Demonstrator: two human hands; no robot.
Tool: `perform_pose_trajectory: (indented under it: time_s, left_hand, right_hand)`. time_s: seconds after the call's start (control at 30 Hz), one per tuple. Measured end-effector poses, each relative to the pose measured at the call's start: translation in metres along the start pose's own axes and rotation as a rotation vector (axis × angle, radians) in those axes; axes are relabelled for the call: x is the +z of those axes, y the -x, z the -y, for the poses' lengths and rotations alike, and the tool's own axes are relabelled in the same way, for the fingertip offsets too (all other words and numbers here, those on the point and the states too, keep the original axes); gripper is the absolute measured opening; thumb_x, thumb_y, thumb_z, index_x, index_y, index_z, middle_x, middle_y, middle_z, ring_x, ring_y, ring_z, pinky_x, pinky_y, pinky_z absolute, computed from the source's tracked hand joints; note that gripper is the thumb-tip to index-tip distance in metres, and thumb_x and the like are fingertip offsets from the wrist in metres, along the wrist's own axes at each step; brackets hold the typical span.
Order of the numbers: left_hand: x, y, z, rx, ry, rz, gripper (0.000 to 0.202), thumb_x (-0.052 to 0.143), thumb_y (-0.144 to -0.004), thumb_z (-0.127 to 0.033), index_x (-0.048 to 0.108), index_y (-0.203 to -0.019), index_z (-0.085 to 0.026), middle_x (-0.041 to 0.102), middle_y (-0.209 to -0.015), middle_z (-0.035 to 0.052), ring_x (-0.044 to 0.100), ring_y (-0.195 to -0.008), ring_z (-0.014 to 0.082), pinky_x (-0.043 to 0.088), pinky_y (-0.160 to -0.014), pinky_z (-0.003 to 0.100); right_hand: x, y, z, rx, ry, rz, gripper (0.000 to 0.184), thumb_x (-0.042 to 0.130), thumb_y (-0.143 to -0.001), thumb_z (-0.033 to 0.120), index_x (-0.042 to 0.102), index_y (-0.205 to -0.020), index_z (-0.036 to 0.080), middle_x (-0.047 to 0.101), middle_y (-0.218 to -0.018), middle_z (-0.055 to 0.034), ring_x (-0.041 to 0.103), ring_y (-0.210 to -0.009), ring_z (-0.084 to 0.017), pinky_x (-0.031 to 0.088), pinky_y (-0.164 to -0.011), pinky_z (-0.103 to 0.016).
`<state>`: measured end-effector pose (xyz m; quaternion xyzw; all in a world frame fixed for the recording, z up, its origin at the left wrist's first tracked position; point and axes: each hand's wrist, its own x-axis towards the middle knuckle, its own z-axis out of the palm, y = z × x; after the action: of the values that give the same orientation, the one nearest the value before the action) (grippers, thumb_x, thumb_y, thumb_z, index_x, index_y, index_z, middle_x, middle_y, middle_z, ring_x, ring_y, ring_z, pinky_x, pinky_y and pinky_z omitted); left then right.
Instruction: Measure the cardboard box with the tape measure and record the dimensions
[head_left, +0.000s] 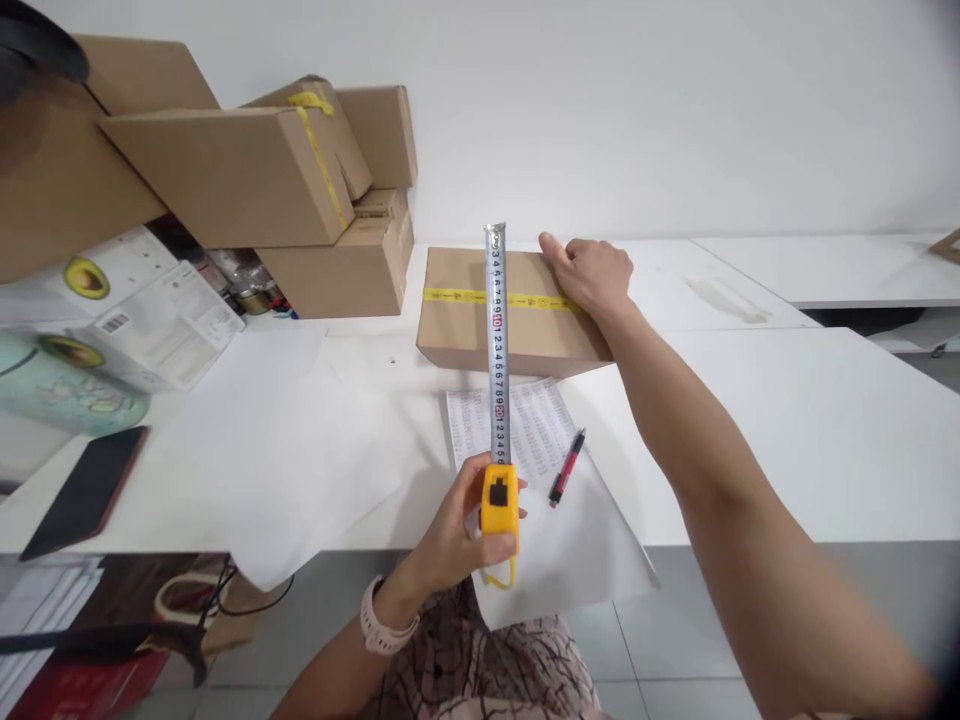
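My left hand [450, 540] grips a yellow tape measure [499, 505] near the table's front edge. Its metal blade [496, 340] sticks out away from me, over a flat cardboard box [480, 325] with a yellow tape stripe. My right hand [589, 275] rests on the far right part of that box, fingers curled over its back edge. A printed sheet [536, 430] lies in front of the box with a red and black pen [566, 468] on it.
Stacked cardboard boxes [247, 180] fill the back left. White avocado-print packages [135, 300] and a dark phone [86, 490] lie at the left. Loose white paper [285, 450] hangs over the white table [787, 440] edge. A second table [840, 265] stands at the right.
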<state>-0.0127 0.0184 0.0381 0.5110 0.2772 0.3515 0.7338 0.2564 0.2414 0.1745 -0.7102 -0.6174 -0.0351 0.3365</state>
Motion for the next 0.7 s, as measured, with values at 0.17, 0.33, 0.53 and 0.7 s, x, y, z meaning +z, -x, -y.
perform_pose_trajectory:
  time_s: [0.17, 0.33, 0.53, 0.7]
  left_hand:
    - [-0.007, 0.021, 0.008, -0.09, -0.097, 0.005, 0.075, 0.087, -0.072, -0.037, 0.047, -0.134, -0.027, 0.059, -0.125, 0.0096, 0.064, -0.104, 0.0255, 0.054, -0.085, 0.037]
    - [-0.009, 0.017, 0.004, -0.107, -0.122, 0.04, 0.073, 0.086, -0.071, -0.035, 0.047, -0.132, -0.025, 0.06, -0.116, 0.0076, 0.064, -0.098, 0.0237, 0.054, -0.084, 0.037]
    - [-0.014, 0.015, 0.005, -0.127, -0.188, 0.069, 0.074, 0.084, -0.072, -0.033, 0.045, -0.134, -0.024, 0.061, -0.119, 0.0085, 0.064, -0.101, 0.0247, 0.054, -0.086, 0.039]
    - [-0.014, 0.014, 0.001, -0.129, -0.244, 0.112, 0.073, 0.084, -0.072, -0.033, 0.046, -0.133, -0.025, 0.06, -0.114, 0.006, 0.06, -0.097, 0.0213, 0.052, -0.082, 0.034]
  right_hand:
    - [0.005, 0.009, -0.008, -0.101, 0.0, -0.067, 0.071, 0.029, -0.096, 0.077, 0.067, -0.098, 0.017, 0.067, -0.093, -0.0143, 0.058, -0.113, -0.038, 0.041, -0.098, -0.058]
    - [0.005, 0.059, -0.002, -0.121, 0.092, -0.124, 0.069, 0.018, -0.1, 0.07, 0.065, -0.111, 0.02, 0.065, -0.109, -0.0156, 0.05, -0.126, -0.042, 0.039, -0.101, -0.062]
    - [0.016, 0.119, 0.002, -0.045, 0.044, 0.057, 0.06, 0.024, -0.1, 0.066, 0.063, -0.119, 0.025, 0.061, -0.129, -0.016, 0.044, -0.135, -0.041, 0.039, -0.103, -0.056]
    - [-0.022, 0.121, 0.014, 0.107, -0.541, -0.013, 0.079, -0.002, -0.1, 0.066, 0.066, -0.108, 0.026, 0.069, -0.117, -0.0102, 0.064, -0.112, -0.026, 0.049, -0.094, -0.043]
